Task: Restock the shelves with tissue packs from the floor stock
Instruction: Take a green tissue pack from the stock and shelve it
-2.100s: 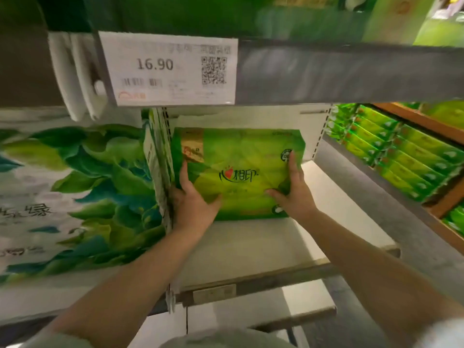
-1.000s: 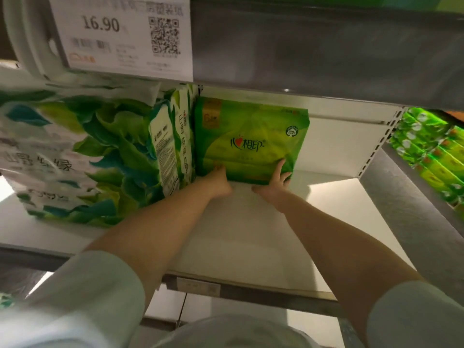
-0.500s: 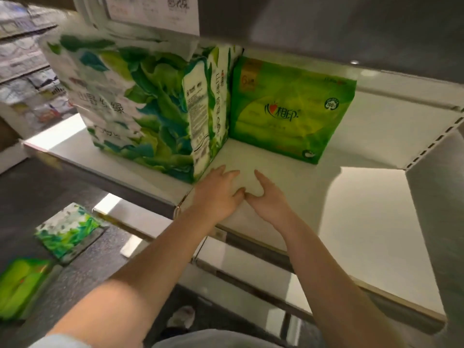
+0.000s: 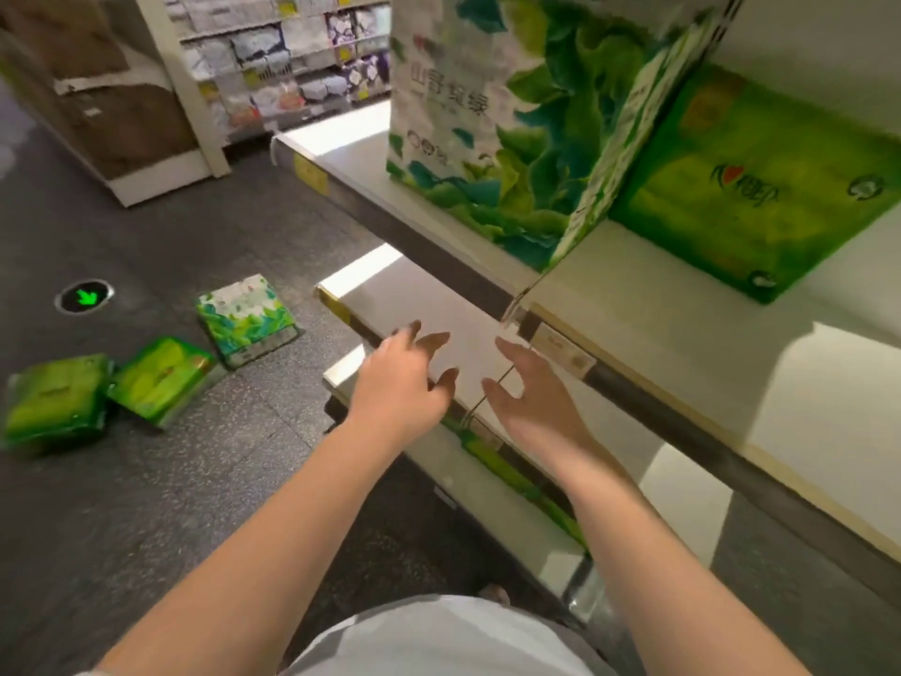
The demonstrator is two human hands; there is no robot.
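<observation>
Three tissue packs lie on the dark floor at about 9 o'clock from the hands: a leaf-print pack [image 4: 246, 319] nearest the shelving, a green pack [image 4: 163, 378] just beside it, and a second green pack [image 4: 53, 400] touching that one at the far left. These look like the stock left to put up.

On the upper shelf [image 4: 658, 329], at 1 o'clock, one bright green pack [image 4: 751, 187] stands on edge against the back wall, and a tall leaf-print pack [image 4: 512, 114] stands just to its left at 12 o'clock, the two touching or nearly so. Much of the shelf board in front of and to the right of the green pack is bare, so there is room for more.

Both hands are empty. The left hand [image 4: 400, 383] and right hand [image 4: 529, 397] hover near each other over the front edge of the lower shelf [image 4: 439, 304], fingers spread and loosely bent, gripping nothing.

My judgement: the work is partway done, with at least two packs placed and three in view to fetch. The likely next step is a reach down toward 9 o'clock for a floor pack.
</observation>
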